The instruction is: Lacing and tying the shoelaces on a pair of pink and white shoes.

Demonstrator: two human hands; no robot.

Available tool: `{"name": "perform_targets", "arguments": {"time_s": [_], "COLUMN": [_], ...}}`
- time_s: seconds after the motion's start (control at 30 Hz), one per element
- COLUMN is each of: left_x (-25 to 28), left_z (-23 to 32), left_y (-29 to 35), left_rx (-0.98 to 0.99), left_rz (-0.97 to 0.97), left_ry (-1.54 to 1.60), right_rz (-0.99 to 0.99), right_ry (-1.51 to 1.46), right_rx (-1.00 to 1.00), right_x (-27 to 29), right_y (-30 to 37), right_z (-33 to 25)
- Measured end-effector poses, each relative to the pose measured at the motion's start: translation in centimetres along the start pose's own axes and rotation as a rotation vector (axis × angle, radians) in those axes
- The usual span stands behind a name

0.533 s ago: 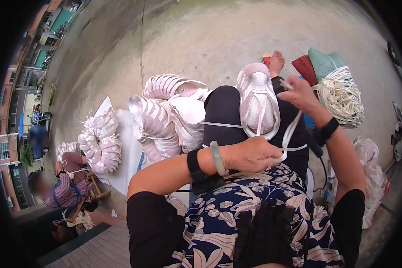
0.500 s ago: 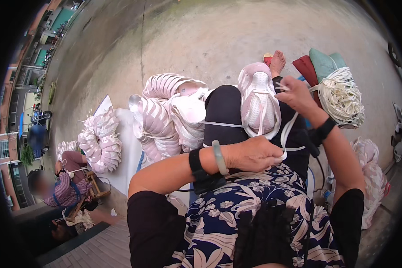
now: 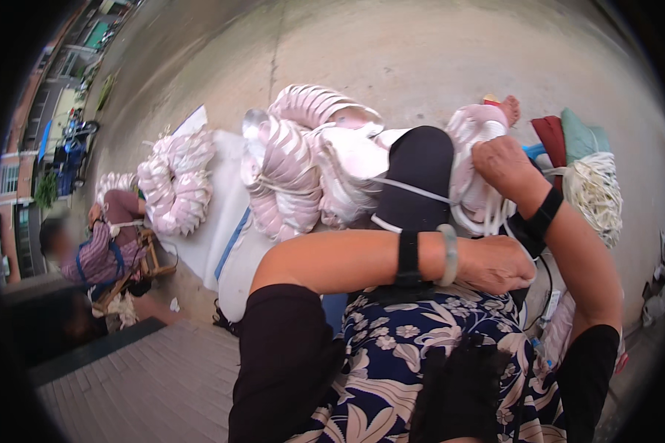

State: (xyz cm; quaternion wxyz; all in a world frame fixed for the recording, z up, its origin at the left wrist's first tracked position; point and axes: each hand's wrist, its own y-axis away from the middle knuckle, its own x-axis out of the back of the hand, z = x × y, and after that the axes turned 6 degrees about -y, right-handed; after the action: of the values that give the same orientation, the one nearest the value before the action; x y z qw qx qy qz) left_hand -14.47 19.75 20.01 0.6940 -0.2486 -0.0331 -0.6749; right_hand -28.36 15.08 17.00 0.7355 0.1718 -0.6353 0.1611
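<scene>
A pale pink and white shoe upper (image 3: 471, 127) lies over my right thigh, toe end away from me, with a white strap looped round it. White shoelace (image 3: 493, 220) strands hang at its near end. My right hand (image 3: 506, 166) is closed on top of the upper, knuckles up. Its fingertips are hidden, so what it grips does not show. Just below the near end of the upper, my left hand (image 3: 495, 264) is also closed, back of the hand up. A bit of white lace shows at its fingertips.
Rolled bundles of pink and white shoe uppers (image 3: 282, 177) lie to the left of my knee. To the right hangs a bunch of white laces (image 3: 592, 193) beside green cloth (image 3: 584, 135) and red cloth (image 3: 548, 139). Another person (image 3: 100, 247) sits at far left near more bundles (image 3: 176, 181).
My right hand has come down from beside the upper onto it. My left hand has moved right along the near end. The whole view has shifted, with the scene sliding right.
</scene>
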Motion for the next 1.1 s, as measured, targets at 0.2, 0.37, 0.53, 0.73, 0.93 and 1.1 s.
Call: {"name": "perform_targets", "arguments": {"time_s": [0.2,0.37,0.53,0.73,0.93,1.1], "left_x": [0.0,0.4,0.7,0.7,2.1,3.3], "left_z": [0.3,0.4,0.3,1.3,1.7,2.4], "left_y": [0.1,0.4,0.6,0.6,0.5,0.3], "left_rx": [0.029,-0.017,0.016,0.015,-0.008,-0.087], "left_rz": [0.014,0.103,0.043,0.01,-0.021,-0.02], "left_ry": [-0.068,-0.016,0.029,-0.023,-0.087,-0.282], "right_rz": [-0.049,0.24,0.25,-0.042,-0.111,-0.014], "right_ry": [-0.036,-0.453,-0.522,-0.232,0.042,0.086], "right_rx": [-0.012,-0.553,-0.545,-0.309,0.023,0.099], "right_x": [-0.5,-2.3,-2.0,0.7,0.5,-0.6], "right_y": [-0.9,0.9,1.7,-0.6,-1.3,-1.0], "right_z": [0.3,1.0,0.8,0.5,0.4,1.3]}}
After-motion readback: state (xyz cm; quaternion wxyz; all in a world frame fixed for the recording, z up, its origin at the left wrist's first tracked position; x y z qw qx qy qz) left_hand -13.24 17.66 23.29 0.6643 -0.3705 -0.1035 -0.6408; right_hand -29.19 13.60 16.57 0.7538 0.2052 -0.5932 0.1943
